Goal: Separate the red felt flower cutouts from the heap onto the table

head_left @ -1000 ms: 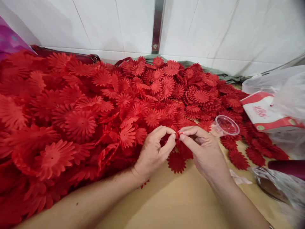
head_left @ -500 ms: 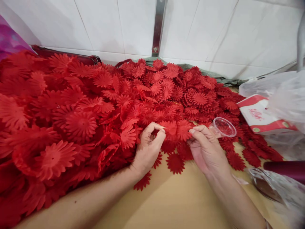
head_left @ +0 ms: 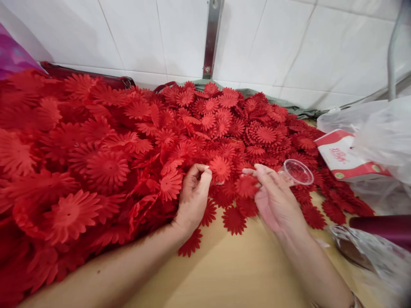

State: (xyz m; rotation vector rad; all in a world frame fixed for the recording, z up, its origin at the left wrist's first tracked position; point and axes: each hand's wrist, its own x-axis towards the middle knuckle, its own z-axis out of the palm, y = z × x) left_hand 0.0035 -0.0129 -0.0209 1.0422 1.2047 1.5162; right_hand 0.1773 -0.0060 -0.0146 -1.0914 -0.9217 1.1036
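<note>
A large heap of red cut-out fabric flowers [head_left: 105,149] covers the left and middle of the tan table [head_left: 240,269]. My left hand [head_left: 192,199] rests at the heap's near edge, its thumb and forefinger pinched on the rim of one red flower [head_left: 221,167]. My right hand [head_left: 274,201] is a little to the right, palm turned up, with a second red flower [head_left: 246,186] held at its fingertips. The two flowers are apart. A clear plastic cup [head_left: 297,172] lies tipped just behind the right hand.
A red and white tissue pack [head_left: 345,158] and clear plastic bags [head_left: 385,132] sit at the right. A dark maroon roll [head_left: 382,224] lies over crinkled plastic at the right edge. White tiled wall behind, with a metal strip [head_left: 210,38].
One second ago both hands pinched together at a single point. They have since drawn apart, each with a flower, and the right hand has turned palm up.
</note>
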